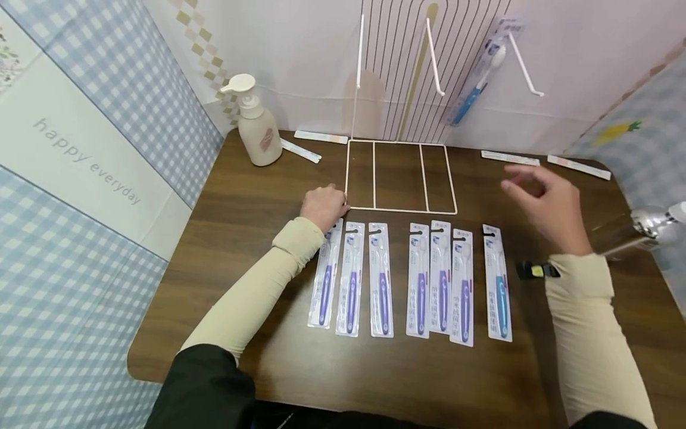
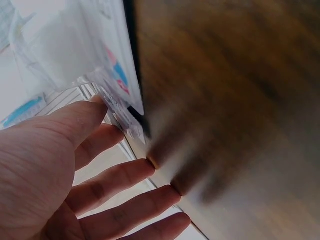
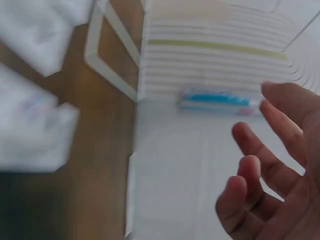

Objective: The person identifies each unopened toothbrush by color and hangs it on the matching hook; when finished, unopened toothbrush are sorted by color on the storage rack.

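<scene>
In the head view, my left hand (image 1: 323,207) is at the top end of the leftmost packaged purple toothbrush (image 1: 326,286), beside the white wire rack's (image 1: 402,210) front left corner. The left wrist view shows the left hand (image 2: 100,185) with fingers spread and fairly straight; thumb and index tips are near a clear package edge (image 2: 125,75). My right hand (image 1: 554,205) is raised above the right side of the table, fingers loosely bent, holding nothing. A packaged blue toothbrush (image 1: 471,98) hangs tilted from the rack's right hook (image 1: 525,65).
Several more packaged purple toothbrushes (image 1: 383,298) and one blue toothbrush (image 1: 501,298) lie in a row on the table (image 1: 257,250). A pump bottle (image 1: 259,134) stands back left. Thin white strips (image 1: 321,137) lie along the back edge. A clear, silver-topped object (image 1: 648,223) is at right.
</scene>
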A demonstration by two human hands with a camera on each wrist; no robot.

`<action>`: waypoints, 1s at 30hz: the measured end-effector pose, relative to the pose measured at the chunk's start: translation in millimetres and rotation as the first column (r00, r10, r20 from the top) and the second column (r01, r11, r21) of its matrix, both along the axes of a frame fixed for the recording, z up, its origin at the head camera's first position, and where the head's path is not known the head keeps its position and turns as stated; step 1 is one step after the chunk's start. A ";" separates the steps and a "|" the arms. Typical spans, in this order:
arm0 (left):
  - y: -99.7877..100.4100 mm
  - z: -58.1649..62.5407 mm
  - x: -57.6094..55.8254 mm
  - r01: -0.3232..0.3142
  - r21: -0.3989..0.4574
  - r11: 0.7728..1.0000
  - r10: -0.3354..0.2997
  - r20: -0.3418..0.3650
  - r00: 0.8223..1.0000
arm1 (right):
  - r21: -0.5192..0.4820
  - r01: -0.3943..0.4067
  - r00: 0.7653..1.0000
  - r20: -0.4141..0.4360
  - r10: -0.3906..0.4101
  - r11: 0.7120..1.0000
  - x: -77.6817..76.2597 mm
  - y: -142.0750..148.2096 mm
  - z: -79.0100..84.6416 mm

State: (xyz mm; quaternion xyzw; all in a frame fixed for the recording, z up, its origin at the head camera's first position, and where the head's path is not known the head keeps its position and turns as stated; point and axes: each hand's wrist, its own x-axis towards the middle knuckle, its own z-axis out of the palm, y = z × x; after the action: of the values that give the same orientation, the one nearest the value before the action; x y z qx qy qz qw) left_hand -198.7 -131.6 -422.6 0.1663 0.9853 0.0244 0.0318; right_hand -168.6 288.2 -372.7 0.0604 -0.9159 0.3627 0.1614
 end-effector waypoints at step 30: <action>-0.8 -0.7 1.2 0.012 0.004 1.000 -0.012 -0.015 1.000 | 0.150 -0.173 0.905 0.413 0.098 0.973 66.1 35.3 -85.5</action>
State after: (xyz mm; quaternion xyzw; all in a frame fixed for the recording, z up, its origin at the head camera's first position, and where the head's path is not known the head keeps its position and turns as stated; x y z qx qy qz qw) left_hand -197.4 -132.3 -423.3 0.1723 0.9844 0.0251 0.0240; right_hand -102.6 323.6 -458.2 0.0626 -0.9523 0.2920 -0.0627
